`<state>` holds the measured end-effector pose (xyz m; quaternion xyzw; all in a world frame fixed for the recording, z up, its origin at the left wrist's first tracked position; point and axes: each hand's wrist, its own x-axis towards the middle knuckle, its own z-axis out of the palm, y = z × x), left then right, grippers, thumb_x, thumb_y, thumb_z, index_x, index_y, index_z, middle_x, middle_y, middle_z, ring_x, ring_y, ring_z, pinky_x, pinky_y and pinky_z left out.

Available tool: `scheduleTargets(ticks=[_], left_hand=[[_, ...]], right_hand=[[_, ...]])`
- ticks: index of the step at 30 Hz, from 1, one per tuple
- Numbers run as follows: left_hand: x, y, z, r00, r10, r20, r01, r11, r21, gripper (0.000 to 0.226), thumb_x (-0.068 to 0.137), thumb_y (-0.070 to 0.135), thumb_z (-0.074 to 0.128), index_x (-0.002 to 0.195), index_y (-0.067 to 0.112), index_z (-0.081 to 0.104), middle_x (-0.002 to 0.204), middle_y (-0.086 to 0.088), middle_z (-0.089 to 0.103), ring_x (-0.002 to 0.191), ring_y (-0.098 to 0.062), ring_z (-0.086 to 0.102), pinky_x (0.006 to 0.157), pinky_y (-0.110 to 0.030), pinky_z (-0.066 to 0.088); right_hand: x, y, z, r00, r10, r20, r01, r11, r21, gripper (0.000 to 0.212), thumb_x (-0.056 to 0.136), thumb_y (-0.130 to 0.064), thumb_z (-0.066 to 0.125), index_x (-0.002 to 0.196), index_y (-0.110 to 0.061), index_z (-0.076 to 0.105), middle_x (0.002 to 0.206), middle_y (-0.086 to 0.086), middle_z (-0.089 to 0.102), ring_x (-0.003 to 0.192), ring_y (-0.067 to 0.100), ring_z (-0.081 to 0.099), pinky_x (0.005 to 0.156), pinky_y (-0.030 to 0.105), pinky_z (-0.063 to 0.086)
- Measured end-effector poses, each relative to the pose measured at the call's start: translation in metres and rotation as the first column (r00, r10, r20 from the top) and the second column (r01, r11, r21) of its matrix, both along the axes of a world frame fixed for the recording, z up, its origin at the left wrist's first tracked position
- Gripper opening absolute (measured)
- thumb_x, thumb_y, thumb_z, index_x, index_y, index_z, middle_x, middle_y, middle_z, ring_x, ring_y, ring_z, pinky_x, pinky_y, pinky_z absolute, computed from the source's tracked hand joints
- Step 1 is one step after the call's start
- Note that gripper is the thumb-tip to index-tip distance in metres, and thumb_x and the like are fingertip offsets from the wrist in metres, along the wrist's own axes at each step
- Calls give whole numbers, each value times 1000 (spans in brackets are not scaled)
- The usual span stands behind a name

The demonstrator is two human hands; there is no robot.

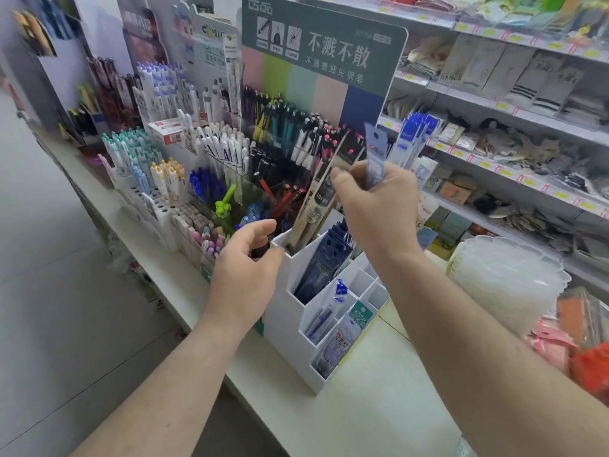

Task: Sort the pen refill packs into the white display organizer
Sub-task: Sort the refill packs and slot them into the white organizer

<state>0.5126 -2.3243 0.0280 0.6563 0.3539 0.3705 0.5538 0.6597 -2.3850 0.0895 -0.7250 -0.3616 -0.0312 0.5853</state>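
Stationery shop bench [379, 420]: white display organizer [298, 311] near its edge, partly filled. Right hand [375, 206] raised above it, pinching blue refill packs [375, 153] upright. Left hand [247, 272] hovers loose-fingered beside organizer's tall back slot.

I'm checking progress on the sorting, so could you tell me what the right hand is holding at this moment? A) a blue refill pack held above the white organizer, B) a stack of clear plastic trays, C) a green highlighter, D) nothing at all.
A: the right hand pinches a blue refill pack upright above the white organizer, while the left hand hovers open beside it.
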Motion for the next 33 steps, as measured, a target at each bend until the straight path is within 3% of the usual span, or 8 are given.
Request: scheduleTargets(ticks=[5,11,15,18,21,26,29,33], left_hand=[[0,2,-2,1000,32,-1,-31,997,67,36,91,9,62,107,41,58,110,10,60,104,-9,59,90,-39,53],[3,-7,-4,995,74,65,-94,907,410,30,85,11,59,108,31,56,101,23,50,91,0,50,84,-22,46],[10,-22,-2,994,-26,104,-31,858,512,24,82,10,58,101,23,61,89,17,57,76,-2,54,69,-10,43],[18,-41,-1,978,-200,54,152,872,466,12,83,16,60,91,24,64,75,13,64,69,-2,60,65,-10,46],[30,-59,-4,935,-325,-139,351,898,266,14,79,38,59,89,30,62,79,18,67,70,-3,63,70,-27,54],[48,-73,-11,870,-471,-148,460,882,-101,25,67,43,70,83,23,68,68,7,70,61,-16,64,73,-43,59],[56,-80,-14,840,-528,-123,514,848,-128,6,82,15,76,80,19,72,64,4,70,56,-11,61,66,-32,55],[65,-89,-18,837,-532,-130,522,847,-101,24,88,0,69,77,22,70,59,10,67,56,-5,59,59,-18,51]], right_hand=[[-5,6,-18,996,85,-31,-90,972,-216,33,86,-19,72,64,2,60,52,9,49,50,13,38,51,26,33],[1,-14,-7,958,77,-277,-100,993,-68,41,92,-31,69,81,9,65,61,7,55,51,13,48,52,27,40],[12,-39,-3,579,279,-766,-207,959,193,49,99,-49,49,83,-6,66,56,2,52,44,12,39,45,22,33],[17,-56,-7,292,449,-844,-217,891,399,65,94,-61,40,89,-2,67,64,7,53,48,16,42,49,22,34],[18,-70,-16,181,516,-837,-180,854,487,71,94,-65,38,98,0,65,69,9,52,50,18,43,50,23,36],[27,-91,-28,152,512,-845,-122,858,498,68,92,-64,40,98,-1,66,72,9,52,53,18,42,53,25,33],[32,-102,-32,185,498,-848,-87,867,490,66,91,-61,43,99,1,63,76,12,54,60,23,49,60,30,39],[42,-118,-40,274,453,-848,-68,889,453,56,92,-54,47,97,0,62,85,17,62,84,33,60,83,42,50]])
